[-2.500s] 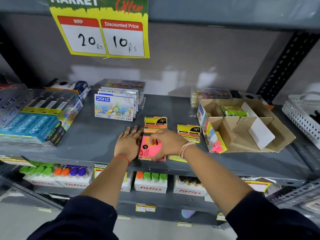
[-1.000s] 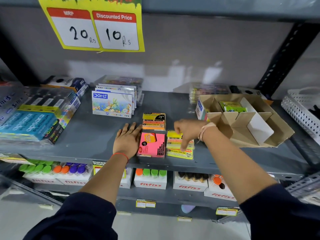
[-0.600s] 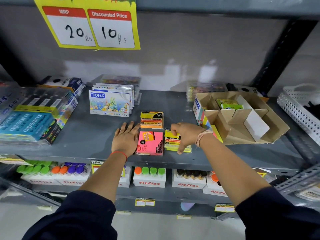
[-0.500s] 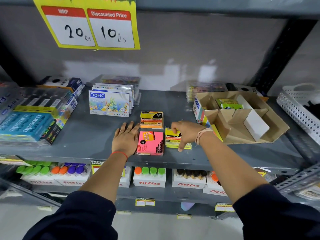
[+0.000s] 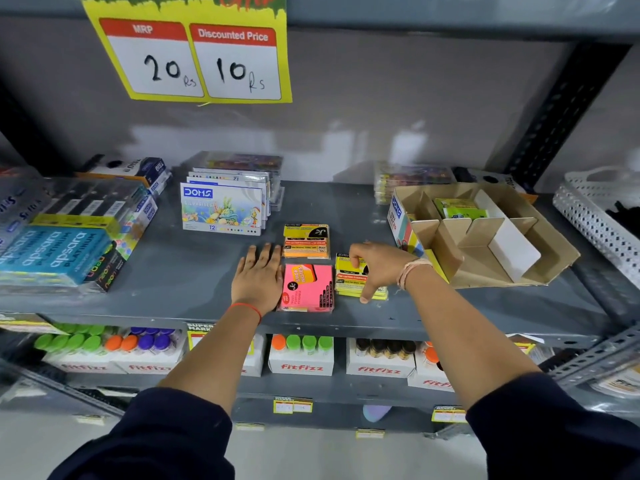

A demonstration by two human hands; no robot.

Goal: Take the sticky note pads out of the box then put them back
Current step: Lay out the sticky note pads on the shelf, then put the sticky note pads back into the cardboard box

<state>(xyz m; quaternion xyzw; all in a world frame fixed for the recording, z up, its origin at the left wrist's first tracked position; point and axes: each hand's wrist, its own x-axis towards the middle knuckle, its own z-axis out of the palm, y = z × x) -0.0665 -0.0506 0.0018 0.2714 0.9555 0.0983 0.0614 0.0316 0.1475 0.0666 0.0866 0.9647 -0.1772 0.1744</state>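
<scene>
We see three sticky note pads lying on the grey shelf (image 5: pixel 180 271), out of the cardboard box (image 5: pixel 491 237) that sits open to the right (one green pad (image 5: pixel 459 208) is in a back compartment). The pink pad (image 5: pixel 306 288) lies between our hands, with the orange pad (image 5: pixel 306 240) just behind it. Our left hand (image 5: pixel 258 275) rests flat on the shelf, fingers spread straight, its edge touching the pink pad's left side and holding nothing. Our right hand (image 5: pixel 375 268) curls loosely over the yellow pad (image 5: pixel 349 277), fingertips on its far edge and thumb at its near edge; we cannot tell whether it grips firmly.
</scene>
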